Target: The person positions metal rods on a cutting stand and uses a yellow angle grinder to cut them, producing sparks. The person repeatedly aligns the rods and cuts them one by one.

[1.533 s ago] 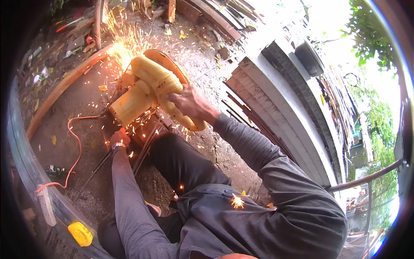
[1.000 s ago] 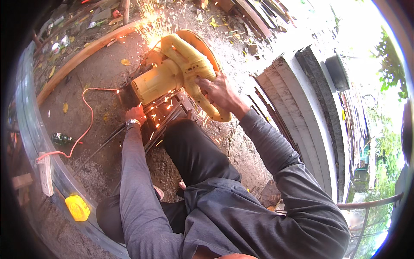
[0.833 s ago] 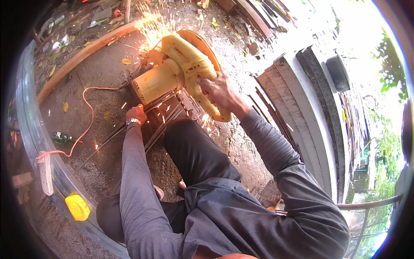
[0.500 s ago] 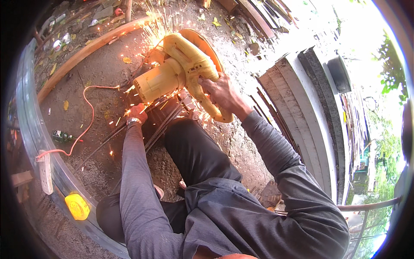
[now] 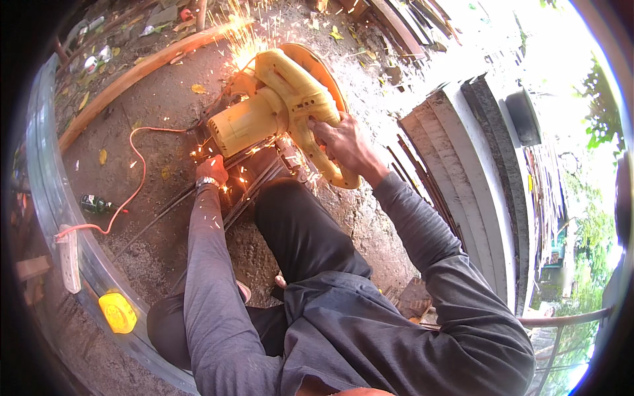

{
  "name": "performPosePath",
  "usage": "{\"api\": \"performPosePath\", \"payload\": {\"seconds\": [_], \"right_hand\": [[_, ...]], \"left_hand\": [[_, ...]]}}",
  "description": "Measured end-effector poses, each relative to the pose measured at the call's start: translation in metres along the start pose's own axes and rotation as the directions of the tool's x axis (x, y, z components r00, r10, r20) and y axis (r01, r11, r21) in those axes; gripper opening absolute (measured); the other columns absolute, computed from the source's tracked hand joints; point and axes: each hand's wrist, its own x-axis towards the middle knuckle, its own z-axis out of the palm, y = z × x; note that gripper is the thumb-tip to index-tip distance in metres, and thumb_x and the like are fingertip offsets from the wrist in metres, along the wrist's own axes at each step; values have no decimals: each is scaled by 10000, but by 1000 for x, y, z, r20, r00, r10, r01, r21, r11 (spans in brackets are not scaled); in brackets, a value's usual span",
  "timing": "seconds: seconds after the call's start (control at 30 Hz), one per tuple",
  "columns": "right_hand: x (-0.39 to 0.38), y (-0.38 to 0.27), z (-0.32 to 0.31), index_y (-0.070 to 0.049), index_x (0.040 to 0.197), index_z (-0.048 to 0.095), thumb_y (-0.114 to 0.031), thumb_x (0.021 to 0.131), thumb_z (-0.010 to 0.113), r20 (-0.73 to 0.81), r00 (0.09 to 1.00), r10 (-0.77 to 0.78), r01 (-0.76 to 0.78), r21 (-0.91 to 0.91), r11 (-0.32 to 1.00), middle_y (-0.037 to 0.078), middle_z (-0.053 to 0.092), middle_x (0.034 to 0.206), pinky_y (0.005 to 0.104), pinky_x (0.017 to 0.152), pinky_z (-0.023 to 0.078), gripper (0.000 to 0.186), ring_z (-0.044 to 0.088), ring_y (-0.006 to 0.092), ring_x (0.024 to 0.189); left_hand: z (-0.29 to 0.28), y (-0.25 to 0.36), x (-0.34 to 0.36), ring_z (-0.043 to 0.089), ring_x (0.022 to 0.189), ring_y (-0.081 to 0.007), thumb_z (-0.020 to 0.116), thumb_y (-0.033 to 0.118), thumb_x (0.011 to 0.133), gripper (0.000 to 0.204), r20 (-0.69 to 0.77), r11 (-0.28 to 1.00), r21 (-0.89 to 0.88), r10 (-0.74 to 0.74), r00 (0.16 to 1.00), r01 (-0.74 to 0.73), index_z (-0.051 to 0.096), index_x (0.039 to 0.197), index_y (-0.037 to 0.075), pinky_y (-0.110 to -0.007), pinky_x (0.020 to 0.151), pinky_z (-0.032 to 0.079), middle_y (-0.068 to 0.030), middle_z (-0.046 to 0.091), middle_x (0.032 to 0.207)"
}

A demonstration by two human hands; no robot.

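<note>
Head view: yellow chop saw [image 5: 281, 109], handle [image 5: 335, 173] in right hand [image 5: 349, 146]

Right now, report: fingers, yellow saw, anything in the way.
Right fingers gripping yellow saw. Left fingers closed on metal rods. Sparks spraying by wooden beam, some near left fingers.

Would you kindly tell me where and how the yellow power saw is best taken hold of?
Probably best to grip the yellow power saw by its looped handle, coming from the person's right, where the right hand holds it. The loop juts toward the person, and the main spray of sparks lies at the far side.
</note>
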Motion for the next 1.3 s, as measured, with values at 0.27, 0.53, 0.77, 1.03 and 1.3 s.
{"api": "performPosePath", "payload": {"seconds": [0.27, 0.53, 0.77, 1.03, 1.3], "right_hand": [[-2, -2, 0, -48, 1192, 720, -228, 1016, 599, 4, 998, -69, 69, -167, 983, 90, 569, 807, 321, 548, 553, 280, 620, 136, 621], [-3, -5, -2, -41, 1187, 713, -198, 1028, 570, 47, 997, 61, -63, 27, 998, 110, 568, 872, 322, 531, 559, 266, 626, 162, 637], [-6, 1, 3, -54, 1175, 717, -170, 1020, 563, 27, 998, 50, -53, 99, 994, 121, 578, 902, 324, 522, 570, 248, 621, 168, 616], [-4, -6, 3, -24, 1126, 710, -246, 1008, 621, -16, 986, 165, -158, 215, 964, 82, 593, 809, 324, 510, 526, 267, 596, 127, 583], [-4, -5, 4, -10, 1114, 710, -284, 996, 652, -22, 984, 176, -164, 265, 950, 68, 601, 752, 326, 517, 520, 304, 595, 125, 584]], "left_hand": [[22, -16, 10, 734, 980, -404, 694, 266, 862, 300, 26, 1000, -25, -7, 1000, 8, 677, 1135, 143, -514, 847, 591, -214, 747, 1034], [63, -31, 29, 742, 936, -383, 711, 265, 810, 367, -52, 999, 45, 24, 998, -22, 702, 1143, 113, -500, 798, 606, -190, 756, 1010], [60, -31, 27, 747, 911, -377, 691, 258, 824, 346, -55, 998, 66, -5, 998, 9, 706, 1138, 114, -481, 785, 612, -187, 759, 998], [54, -28, 26, 752, 882, -370, 668, 250, 842, 324, -47, 994, 108, 1, 999, 4, 710, 1133, 115, -459, 771, 618, -184, 762, 985], [54, -24, 23, 729, 1031, -380, 616, 330, 900, 297, -88, 988, 134, -66, 994, 78, 720, 1121, 160, -490, 835, 604, -179, 740, 1132]]}}
